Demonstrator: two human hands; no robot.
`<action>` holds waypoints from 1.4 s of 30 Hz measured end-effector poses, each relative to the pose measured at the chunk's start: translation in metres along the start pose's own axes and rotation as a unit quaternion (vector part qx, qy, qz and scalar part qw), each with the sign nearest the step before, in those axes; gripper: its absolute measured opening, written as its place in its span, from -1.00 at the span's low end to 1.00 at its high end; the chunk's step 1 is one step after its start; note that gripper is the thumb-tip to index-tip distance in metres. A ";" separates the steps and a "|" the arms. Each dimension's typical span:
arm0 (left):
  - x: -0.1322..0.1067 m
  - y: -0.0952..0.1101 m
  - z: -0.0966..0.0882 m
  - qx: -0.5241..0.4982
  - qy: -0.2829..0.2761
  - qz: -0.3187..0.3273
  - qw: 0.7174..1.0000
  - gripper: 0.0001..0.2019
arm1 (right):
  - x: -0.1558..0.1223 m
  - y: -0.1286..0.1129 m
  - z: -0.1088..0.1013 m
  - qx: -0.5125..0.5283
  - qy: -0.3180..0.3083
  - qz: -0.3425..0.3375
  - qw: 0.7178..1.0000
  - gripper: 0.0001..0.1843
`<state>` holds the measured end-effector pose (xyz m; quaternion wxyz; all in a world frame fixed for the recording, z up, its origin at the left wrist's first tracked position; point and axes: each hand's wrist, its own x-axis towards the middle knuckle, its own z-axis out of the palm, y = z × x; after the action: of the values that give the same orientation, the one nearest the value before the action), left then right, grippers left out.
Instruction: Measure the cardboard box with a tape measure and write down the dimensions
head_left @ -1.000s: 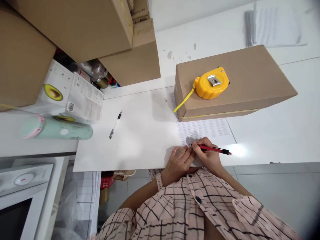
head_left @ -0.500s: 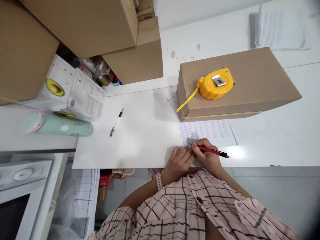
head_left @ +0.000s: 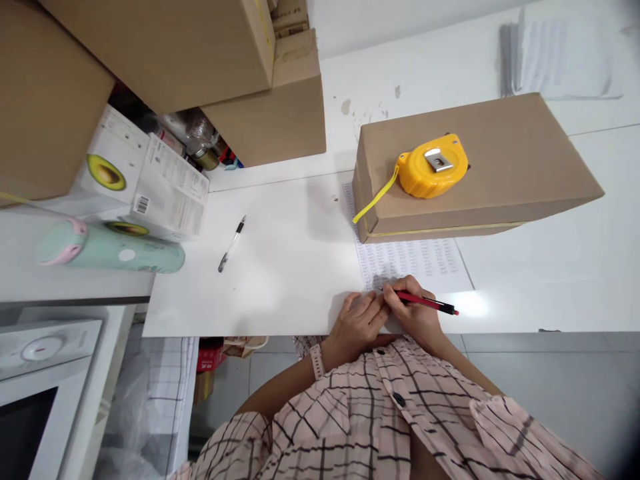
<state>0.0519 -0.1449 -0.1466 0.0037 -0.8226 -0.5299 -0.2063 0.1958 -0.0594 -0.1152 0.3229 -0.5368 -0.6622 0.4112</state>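
My right hand is closed around a red pen, its tip at the lower edge of a printed sheet of paper. Beside it my left hand rests on the table edge with fingers stretched out, the fingertips near the pen tip and the paper's lower corner. On the sheet's upper part stands a closed cardboard box, hiding much of the print. A yellow tape measure lies on top of the box, its strap hanging toward the box's left edge.
A second pen lies on the white table to the left. Further left are a mint-green bottle, white avocado-print boxes and stacked cardboard boxes. Papers lie at the back right; a white appliance stands lower left.
The view has shifted very slightly. Both hands, the red pen, the box and the tape measure keep their places.
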 end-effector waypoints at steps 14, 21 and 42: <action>0.002 0.000 -0.004 0.012 0.026 -0.001 1.000 -0.40 | 0.000 -0.002 -0.002 0.009 0.003 -0.001 1.000 -0.59; 0.001 0.000 -0.002 0.006 0.035 0.002 0.999 -0.40 | -0.001 0.003 -0.001 0.008 -0.003 0.007 1.000 -0.61; 0.000 0.000 -0.001 0.022 0.037 0.009 0.999 -0.39 | -0.001 0.007 -0.001 0.013 0.004 -0.006 1.000 -0.64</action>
<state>0.0517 -0.1446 -0.1459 0.0437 -0.8187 -0.5266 -0.2249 0.2003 -0.0593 -0.1209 0.3345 -0.5302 -0.6587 0.4160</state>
